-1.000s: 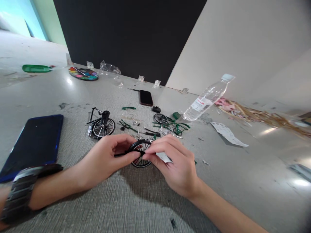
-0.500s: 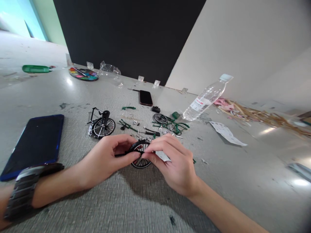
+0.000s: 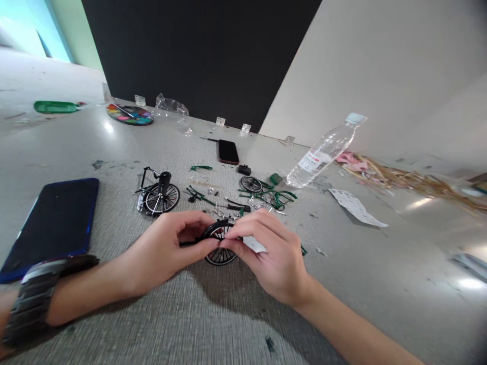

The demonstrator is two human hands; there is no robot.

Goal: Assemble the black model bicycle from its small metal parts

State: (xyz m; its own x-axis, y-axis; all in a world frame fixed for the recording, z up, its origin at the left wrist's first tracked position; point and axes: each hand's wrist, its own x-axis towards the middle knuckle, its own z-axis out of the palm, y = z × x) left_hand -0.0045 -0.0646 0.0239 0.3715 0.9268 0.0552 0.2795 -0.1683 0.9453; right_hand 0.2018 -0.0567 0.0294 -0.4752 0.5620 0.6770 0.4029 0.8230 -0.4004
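Observation:
Between my hands stands a small model bicycle wheel [image 3: 221, 256] with a black tyre and black spokes, upright just above the grey table. My left hand [image 3: 182, 238] is closed on its left side, thumb near the hub; a thin black part runs back into the palm. My right hand [image 3: 266, 246] pinches at the hub, and its fingertips hide whatever small piece may be there. Just behind lie loose model bicycle parts: a green frame [image 3: 279, 197], a spoked wheel [image 3: 251, 184] and a black strip [image 3: 239, 207]. A black partial bicycle assembly with a wheel [image 3: 162, 196] rests to the left.
A dark tablet [image 3: 53, 223] lies at left, a phone [image 3: 228, 152] behind the parts. Right of them stand a clear water bottle [image 3: 323, 152] and a paper sheet [image 3: 355, 207]. Farther back are a paint palette [image 3: 130, 115], plastic wrap [image 3: 171, 107] and a green tray [image 3: 56, 107].
Both hands keep their grip on the wheel with hardly any movement. The view has shifted very slightly.

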